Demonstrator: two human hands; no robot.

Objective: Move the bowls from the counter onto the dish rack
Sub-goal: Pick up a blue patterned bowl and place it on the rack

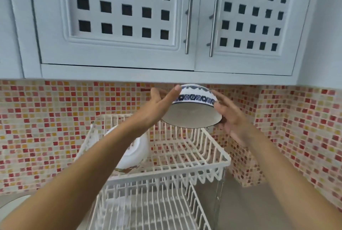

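A white bowl with a blue patterned band (192,113) hangs tilted in the air, its opening facing me and downward, above the back of the white wire dish rack (194,166). My left hand (159,107) grips its left side and my right hand (231,118) holds its right side. A second white bowl (133,152) leans on its edge in the rack's upper tier at the left, partly hidden behind my left forearm. The rack's lower tier (148,209) shows bare wires.
White cabinets with lattice doors and metal handles (188,22) hang just above the bowl. A red and yellow mosaic tile wall (46,128) runs behind the rack. Grey counter (249,202) lies right of the rack. A round white object (13,205) sits at the lower left.
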